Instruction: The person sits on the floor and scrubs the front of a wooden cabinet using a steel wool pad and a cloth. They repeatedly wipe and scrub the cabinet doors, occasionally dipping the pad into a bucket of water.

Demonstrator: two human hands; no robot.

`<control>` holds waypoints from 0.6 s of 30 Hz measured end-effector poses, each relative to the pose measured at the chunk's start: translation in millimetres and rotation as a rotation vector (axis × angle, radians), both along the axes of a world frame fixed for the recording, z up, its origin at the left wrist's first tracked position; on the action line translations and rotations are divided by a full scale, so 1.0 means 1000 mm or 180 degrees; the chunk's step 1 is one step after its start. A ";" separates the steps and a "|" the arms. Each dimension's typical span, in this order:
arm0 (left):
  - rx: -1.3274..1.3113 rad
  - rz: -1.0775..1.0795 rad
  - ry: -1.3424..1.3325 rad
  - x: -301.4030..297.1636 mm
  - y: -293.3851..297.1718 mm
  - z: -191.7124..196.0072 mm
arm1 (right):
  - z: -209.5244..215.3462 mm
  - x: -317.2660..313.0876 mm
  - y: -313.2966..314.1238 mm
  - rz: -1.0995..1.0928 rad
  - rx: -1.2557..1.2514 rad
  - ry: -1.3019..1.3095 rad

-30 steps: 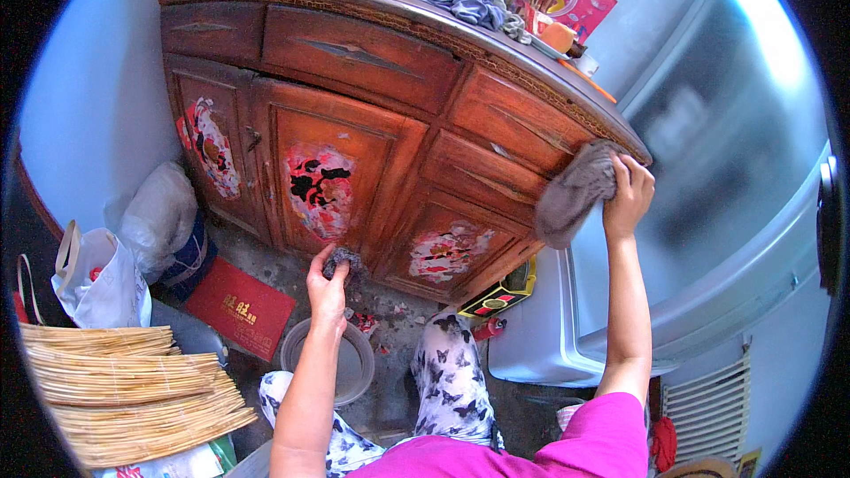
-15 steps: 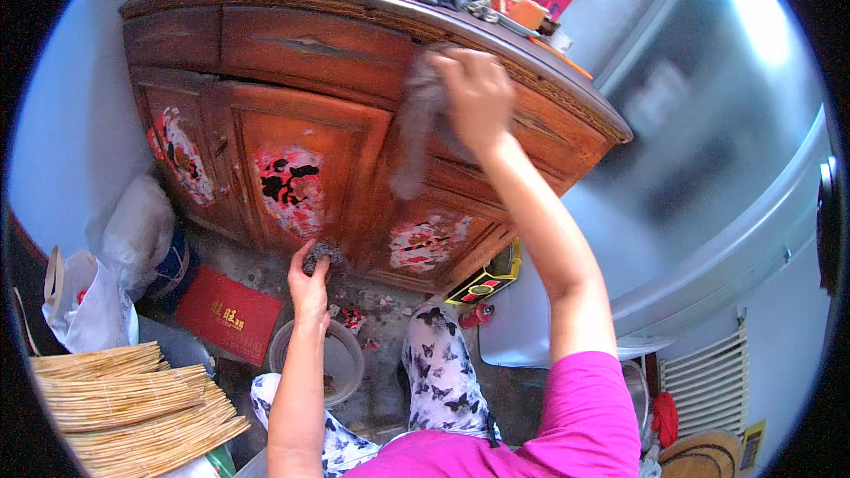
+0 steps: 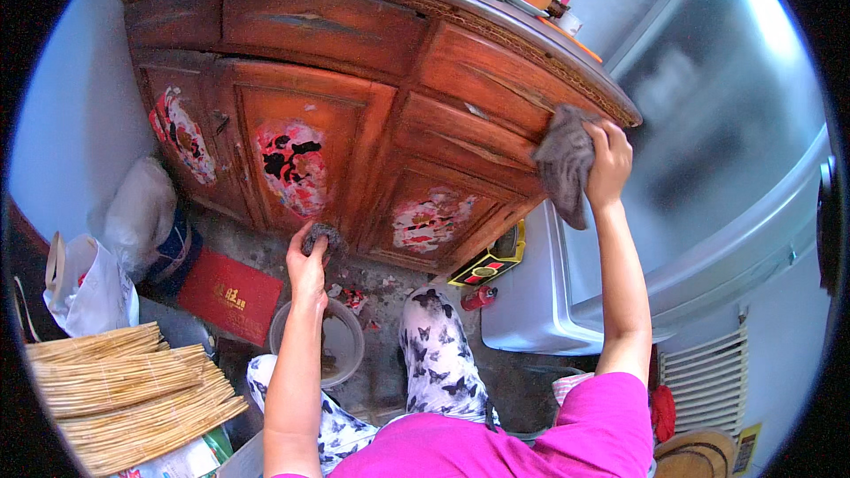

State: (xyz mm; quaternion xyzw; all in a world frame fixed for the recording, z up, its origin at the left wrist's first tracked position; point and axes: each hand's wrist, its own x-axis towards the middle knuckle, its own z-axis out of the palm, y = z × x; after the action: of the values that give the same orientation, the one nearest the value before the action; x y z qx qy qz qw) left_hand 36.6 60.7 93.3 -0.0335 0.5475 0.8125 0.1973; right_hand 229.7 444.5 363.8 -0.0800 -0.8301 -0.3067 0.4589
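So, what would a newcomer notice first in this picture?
First the big red-brown cabinet with worn flower pictures on its doors, filling the upper middle. Then the right hand pressing a grey cloth to its right corner, beside a silver fridge. Lower down, the left hand holds a dark scrubber above a bowl.

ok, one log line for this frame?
left hand: holds scrubber at cabinet base | right hand: presses grey rag on cabinet's right edge

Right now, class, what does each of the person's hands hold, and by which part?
The right hand grips a grey cloth by its upper edge, against the wooden cabinet. The left hand holds a small dark scrubber in its fingertips.
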 end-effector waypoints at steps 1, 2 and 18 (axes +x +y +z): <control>0.0052 -0.0050 0.0097 -0.003 0.000 -0.009 | -0.009 0.009 0.003 -0.0105 -0.0407 0.0114; 0.0082 -0.0045 0.0080 -0.001 -0.001 -0.008 | -0.017 0.014 0.003 -0.0222 -0.0829 0.0227; 0.0098 0.0093 -0.0035 -0.011 -0.005 -0.006 | -0.119 -0.233 -0.129 0.1312 0.0001 -0.0095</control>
State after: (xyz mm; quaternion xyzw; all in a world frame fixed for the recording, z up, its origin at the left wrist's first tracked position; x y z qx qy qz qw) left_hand 25.7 56.0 87.1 -0.0429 0.5333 0.8235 0.1889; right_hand -3.3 315.8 244.8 0.0961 -0.8355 -0.2077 0.4995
